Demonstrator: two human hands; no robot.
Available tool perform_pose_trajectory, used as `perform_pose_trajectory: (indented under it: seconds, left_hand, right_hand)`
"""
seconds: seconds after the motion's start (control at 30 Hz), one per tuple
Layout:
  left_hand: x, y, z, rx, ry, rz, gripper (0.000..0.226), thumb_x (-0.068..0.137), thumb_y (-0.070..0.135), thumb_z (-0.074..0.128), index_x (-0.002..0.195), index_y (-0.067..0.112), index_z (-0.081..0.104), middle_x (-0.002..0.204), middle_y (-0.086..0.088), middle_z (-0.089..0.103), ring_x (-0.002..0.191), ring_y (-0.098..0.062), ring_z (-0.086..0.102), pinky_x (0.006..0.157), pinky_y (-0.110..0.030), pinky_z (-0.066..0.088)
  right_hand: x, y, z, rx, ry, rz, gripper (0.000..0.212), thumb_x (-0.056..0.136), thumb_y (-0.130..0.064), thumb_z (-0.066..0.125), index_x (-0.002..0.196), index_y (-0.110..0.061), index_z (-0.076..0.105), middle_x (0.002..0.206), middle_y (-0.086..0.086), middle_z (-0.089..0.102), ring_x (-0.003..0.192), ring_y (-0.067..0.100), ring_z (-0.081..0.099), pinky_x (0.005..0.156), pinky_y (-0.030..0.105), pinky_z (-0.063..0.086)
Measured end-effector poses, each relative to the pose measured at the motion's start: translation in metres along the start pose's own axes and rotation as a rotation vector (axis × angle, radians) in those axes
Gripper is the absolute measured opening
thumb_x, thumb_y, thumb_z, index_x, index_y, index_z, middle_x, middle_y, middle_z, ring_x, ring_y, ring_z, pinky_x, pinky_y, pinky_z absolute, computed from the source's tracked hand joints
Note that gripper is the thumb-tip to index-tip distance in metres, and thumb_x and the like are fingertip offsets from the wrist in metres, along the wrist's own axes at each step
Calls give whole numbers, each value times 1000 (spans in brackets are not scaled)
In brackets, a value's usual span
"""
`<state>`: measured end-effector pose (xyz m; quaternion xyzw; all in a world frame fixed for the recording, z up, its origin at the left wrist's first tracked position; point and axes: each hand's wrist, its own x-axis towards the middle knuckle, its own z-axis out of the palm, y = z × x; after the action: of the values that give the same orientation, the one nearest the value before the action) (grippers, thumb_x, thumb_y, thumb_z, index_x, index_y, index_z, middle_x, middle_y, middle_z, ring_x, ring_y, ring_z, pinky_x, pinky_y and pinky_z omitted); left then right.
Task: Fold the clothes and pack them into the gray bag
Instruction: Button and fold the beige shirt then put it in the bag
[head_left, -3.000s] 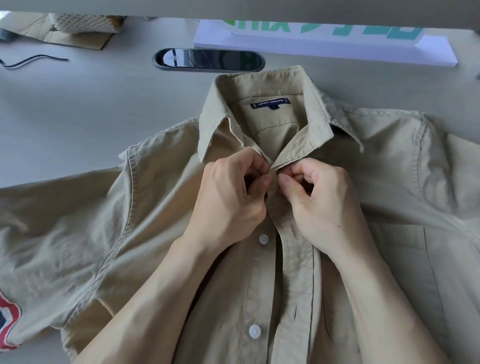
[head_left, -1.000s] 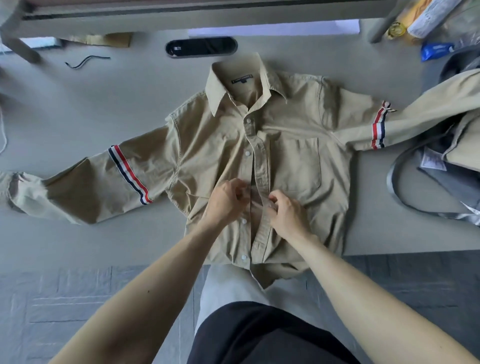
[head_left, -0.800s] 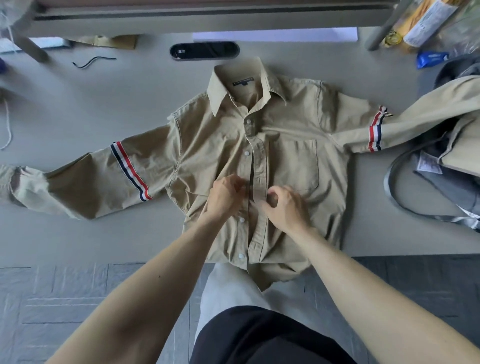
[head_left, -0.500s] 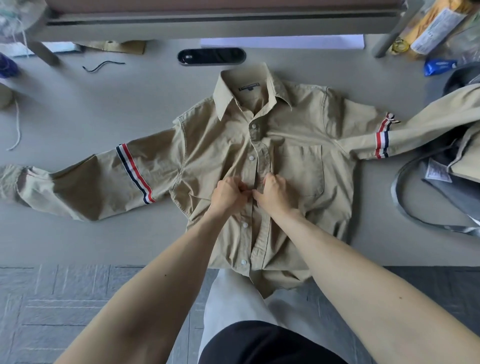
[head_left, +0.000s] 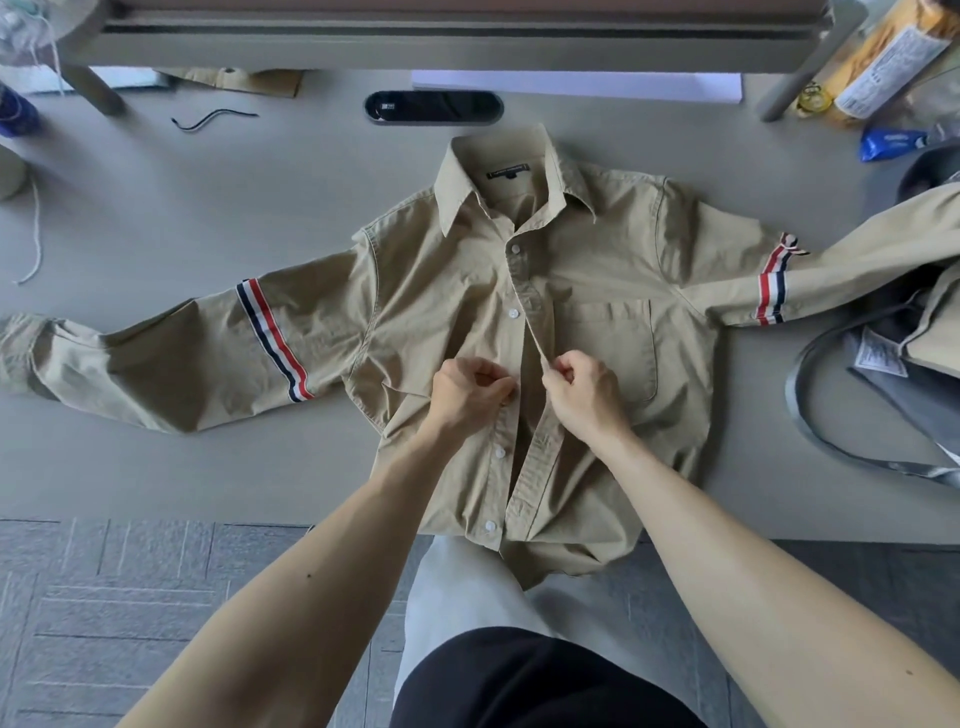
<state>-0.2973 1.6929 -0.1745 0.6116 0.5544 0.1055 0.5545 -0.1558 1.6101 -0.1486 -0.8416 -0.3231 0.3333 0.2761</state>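
Left grip (head_left: 470, 392) pinches shirt (head_left: 597, 260) button edge, right grip (head_left: 584, 397) pinches buttonhole edge, likely to fasten it so it folds square | shirt flat, front up, mid-tabletop (head_left: 208, 197) | bag (head_left: 909, 400) right, under sleeve (head_left: 857, 265).

Soft, even, fairly bright light, prob. from above; faint shadow on bench (head_left: 753, 441) right of shirt (head_left: 441, 312); centre sharp, wide-angle bend & slight blur twd edges, esp. top corners.

1. A pale table (head_left: 208, 208) is carrying everything.
2. A khaki shirt (head_left: 441, 312) is lying spread across its middle.
3. A gray bag (head_left: 914, 410) is resting at its right; a black cord (head_left: 210, 118) and white paper (head_left: 576, 85) are lying farther back.
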Motion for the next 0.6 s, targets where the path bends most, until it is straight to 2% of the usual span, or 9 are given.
perform_pose_trajectory:
  seconds: [0.1,0.17,0.27,0.33,0.37,0.47,0.53,0.6]
  left_hand:
    - [-3,3,0,-43,-13,-7,6,80,13,77,75,16,74,70,-3,75,70,-23,74,74,-46,62]
    - [-4,5,-1,-52,-19,-9,7,80,13,77,75,16,74,71,-3,75,70,-23,74,75,-46,62]
    - [-4,6,-2,-90,-23,-29,11,81,10,76,73,16,73,72,-6,75,71,-24,74,76,-45,62]
    - [-5,5,-1,-121,-27,-29,13,82,7,75,73,16,73,73,-8,75,69,-23,72,76,-44,62]
    - [-5,5,-1,-138,-33,-29,14,83,6,74,73,16,72,73,-9,75,68,-21,71,76,-43,62]
    - [-7,5,-2,-222,-61,-44,15,86,1,71,75,10,71,73,-9,73,63,-15,68,70,-32,61]
    - [-8,6,-2,-265,-82,-44,14,88,-2,69,77,7,70,72,-8,71,61,-12,66,64,-23,58]
    - [-8,5,-2,-287,-92,-42,12,89,-2,69,79,5,71,73,-9,71,62,-12,66,64,-21,57]
  right_hand:
    - [-1,1,-1,22,-22,-18,15,88,-26,69,80,-13,66,63,-6,61,61,12,55,57,23,35]
    - [1,0,-2,28,-20,-37,24,86,-29,73,72,-12,63,56,-6,57,54,5,50,51,15,35]
    - [5,1,-1,33,-15,-72,39,89,-23,67,61,-1,51,48,7,45,49,17,34,51,28,28]
    - [7,4,1,59,-45,-49,43,89,-20,66,57,-3,44,47,1,32,52,14,25,53,31,23]
    - [9,8,3,103,-73,-9,41,88,-20,68,57,-4,45,48,-3,31,53,10,25,54,32,23]
    - [14,17,6,294,-159,139,26,76,-27,74,68,-4,63,56,-2,52,61,13,42,61,31,33]
    - [16,17,5,406,-241,192,14,77,-20,77,75,-7,71,67,0,64,67,14,52,66,31,40]
    - [17,13,3,463,-319,191,4,85,-8,74,81,-7,73,77,3,69,74,12,59,71,27,46]
